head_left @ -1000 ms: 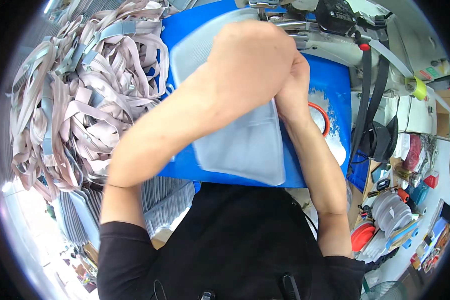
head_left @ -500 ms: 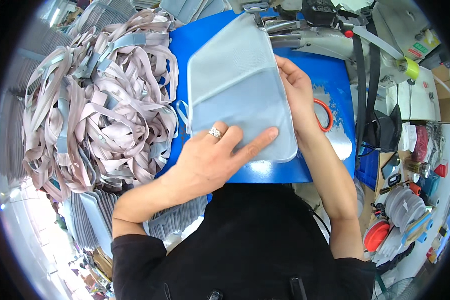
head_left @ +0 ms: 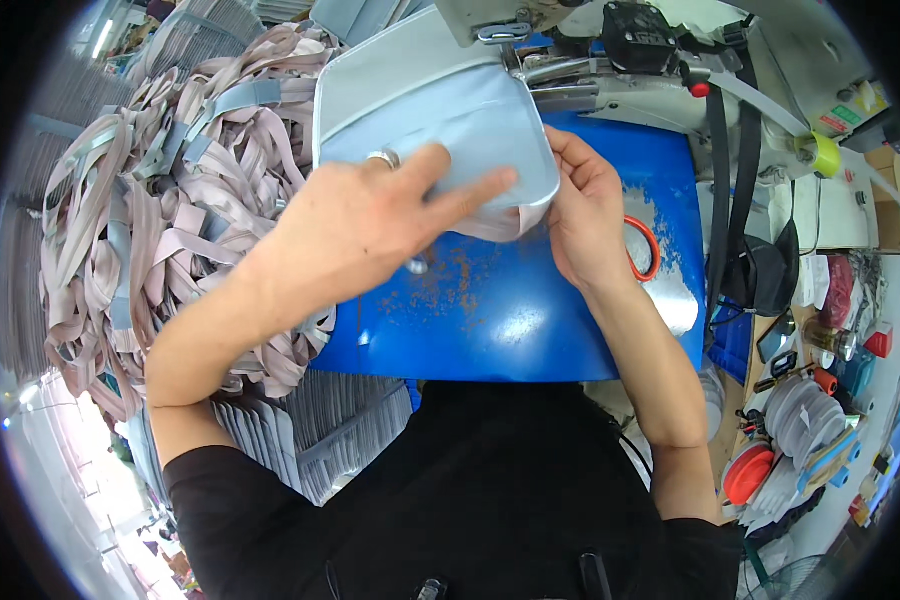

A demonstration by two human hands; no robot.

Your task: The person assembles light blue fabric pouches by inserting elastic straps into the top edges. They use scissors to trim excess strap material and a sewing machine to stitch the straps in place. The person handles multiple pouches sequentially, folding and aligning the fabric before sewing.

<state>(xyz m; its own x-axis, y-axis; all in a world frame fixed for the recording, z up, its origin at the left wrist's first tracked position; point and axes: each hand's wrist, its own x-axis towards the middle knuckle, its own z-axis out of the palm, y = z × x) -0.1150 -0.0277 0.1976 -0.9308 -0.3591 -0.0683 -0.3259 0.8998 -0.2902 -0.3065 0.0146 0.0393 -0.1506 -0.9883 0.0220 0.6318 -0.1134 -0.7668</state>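
A light grey-blue fabric panel (head_left: pixel 450 112) with a slanted seam and pale bound edges lies on the blue work surface (head_left: pixel 450 335). Its far right edge is at the presser foot (head_left: pixel 511 62) of a sewing machine. My left hand (head_left: pixel 355 225), wearing a ring, rests on the panel with its index finger stretched out and the others bent. At the panel's near right corner, my right hand (head_left: pixel 590 205) has its fingers closed on the edge; the thumb is partly hidden. A pinkish fabric strip (head_left: pixel 510 225) shows beneath that corner.
A large heap of pinkish straps (head_left: pixel 195 220) covers the left side. Stacked grey panels (head_left: pixel 340 430) stand below it. Orange-handled scissors (head_left: pixel 653 250) lie beside my right wrist. The sewing machine arm (head_left: pixel 660 95) spans the back right, with thread cones (head_left: pixel 805 415) on the far right.
The panel has turned and moved away and to the left, its upper part now beneath the machine head. My left hand has travelled up and left with it; my right hand has shifted slightly.
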